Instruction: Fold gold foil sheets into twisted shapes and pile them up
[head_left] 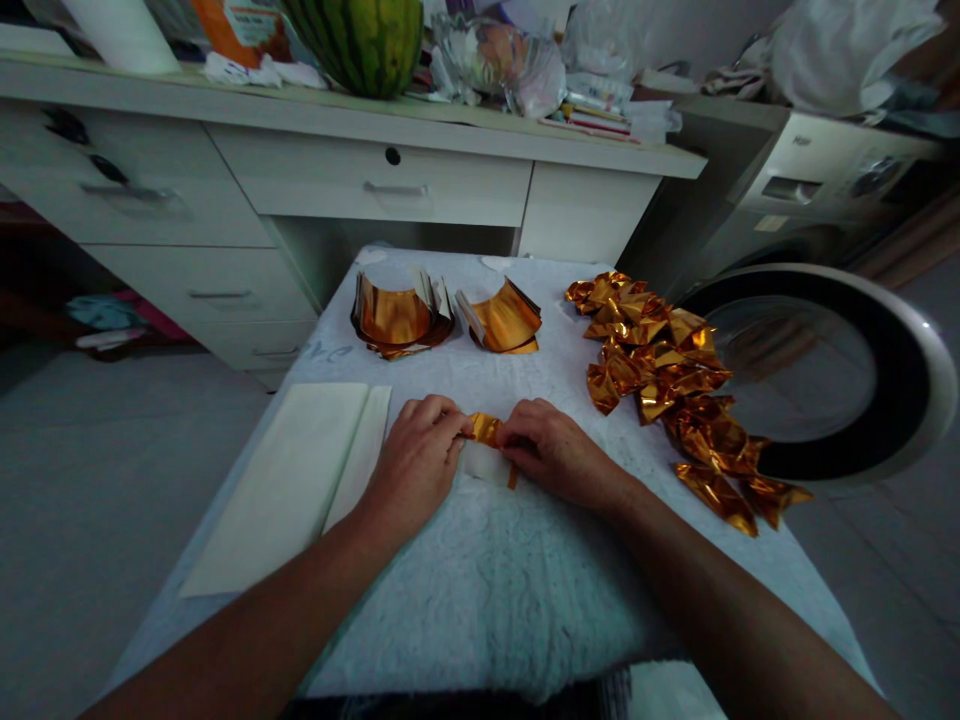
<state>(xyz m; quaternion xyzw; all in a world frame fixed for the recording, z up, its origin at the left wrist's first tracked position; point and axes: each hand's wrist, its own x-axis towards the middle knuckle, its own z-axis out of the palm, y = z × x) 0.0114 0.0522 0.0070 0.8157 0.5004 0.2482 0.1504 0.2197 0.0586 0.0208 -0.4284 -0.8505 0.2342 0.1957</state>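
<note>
Between my two hands lies a small piece of gold foil paper point(487, 430), with a white underside showing below it. My left hand point(424, 450) pinches its left end, and my right hand point(551, 450) pinches the right end. Two stacks of curled gold foil sheets, a larger stack point(394, 315) and a smaller stack point(506, 318), sit beyond my hands. To the right is a heap of twisted gold foil pieces point(660, 365). White folded paper point(300, 470) lies left of my left hand.
A cloth-covered table point(555, 590) carries all of this. Behind it stands a white desk point(450, 185) with a watermelon point(360, 45), a glass bowl point(487, 60) and other items on top. At the right, a washing machine's round door point(907, 370) hangs open beside the table.
</note>
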